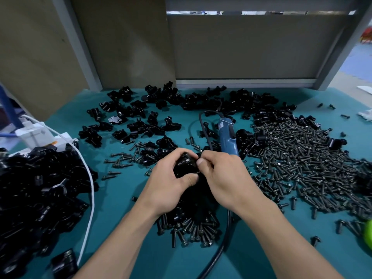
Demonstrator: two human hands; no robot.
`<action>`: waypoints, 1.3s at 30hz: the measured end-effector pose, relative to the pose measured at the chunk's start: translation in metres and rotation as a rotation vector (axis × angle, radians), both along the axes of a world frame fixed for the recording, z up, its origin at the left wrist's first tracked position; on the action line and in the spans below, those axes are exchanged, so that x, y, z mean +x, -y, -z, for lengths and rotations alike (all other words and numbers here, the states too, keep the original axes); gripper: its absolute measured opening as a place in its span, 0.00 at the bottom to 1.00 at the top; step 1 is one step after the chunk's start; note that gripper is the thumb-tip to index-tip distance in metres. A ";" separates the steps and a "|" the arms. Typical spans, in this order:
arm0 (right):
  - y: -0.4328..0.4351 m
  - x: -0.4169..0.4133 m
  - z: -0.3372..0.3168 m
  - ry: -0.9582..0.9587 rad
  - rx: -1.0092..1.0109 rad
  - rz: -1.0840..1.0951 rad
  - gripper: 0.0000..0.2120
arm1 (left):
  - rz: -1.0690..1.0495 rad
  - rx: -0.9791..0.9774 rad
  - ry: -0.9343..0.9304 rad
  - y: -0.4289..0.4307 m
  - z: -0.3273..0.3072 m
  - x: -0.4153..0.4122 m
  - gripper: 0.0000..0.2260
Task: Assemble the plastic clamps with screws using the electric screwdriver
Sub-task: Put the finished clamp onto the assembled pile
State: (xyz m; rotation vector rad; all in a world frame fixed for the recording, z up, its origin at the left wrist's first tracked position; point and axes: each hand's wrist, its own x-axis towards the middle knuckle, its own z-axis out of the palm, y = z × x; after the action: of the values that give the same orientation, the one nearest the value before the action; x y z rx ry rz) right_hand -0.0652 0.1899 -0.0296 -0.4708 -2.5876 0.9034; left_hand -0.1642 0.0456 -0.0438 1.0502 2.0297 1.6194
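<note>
**Two hands on one clamp, just in front of the screwdriver**

Nearest the person, in front of the one blue electric screwdriver (227,135), its black cord (219,252) curves across the teal tabletop (120,208) beside a small pile of screws (193,228), too many to count. Above that pile, two hands meet on one plastic clamp (186,165) with a screw head showing on top. The left hand (169,184) wraps its fingers and thumb round the clamp; the right hand (225,178) pinches the clamp's right edge. The clamp is just in front of the screwdriver's tip end, which the right hand hides. Left of the screwdriver is a heap of black clamps (40,188) crossed by one white cable (88,178). Right of it lies a broad heap of screws (302,162), uncountable. Beyond it, scattered clamp parts (141,117) reach the table's back edge.
</note>
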 end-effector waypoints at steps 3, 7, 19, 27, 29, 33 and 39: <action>-0.002 0.004 -0.002 0.003 -0.027 -0.031 0.08 | -0.002 0.005 0.014 -0.002 -0.001 -0.001 0.15; 0.002 -0.001 0.001 -0.007 -0.004 -0.008 0.14 | -0.002 0.000 0.016 -0.002 0.000 -0.003 0.18; 0.001 0.001 -0.001 0.058 0.074 -0.029 0.18 | -0.001 -0.032 -0.015 -0.002 0.001 0.000 0.17; -0.003 0.004 -0.004 0.060 0.021 -0.039 0.17 | 0.019 -0.035 -0.025 -0.004 -0.001 0.002 0.17; -0.006 0.003 -0.005 0.075 0.003 -0.045 0.18 | 0.023 -0.044 -0.032 -0.003 -0.002 0.003 0.17; -0.009 0.008 -0.006 -0.003 -0.035 -0.035 0.11 | 0.012 -0.030 -0.042 -0.004 -0.003 0.001 0.19; -0.006 0.003 -0.003 -0.010 0.005 -0.033 0.18 | 0.014 -0.020 -0.030 -0.002 -0.003 0.000 0.19</action>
State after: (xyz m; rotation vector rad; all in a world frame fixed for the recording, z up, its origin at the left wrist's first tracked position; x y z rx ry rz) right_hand -0.0620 0.1957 -0.0267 -0.4228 -2.5950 0.9073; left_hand -0.1640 0.0479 -0.0410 1.0860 2.0482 1.5827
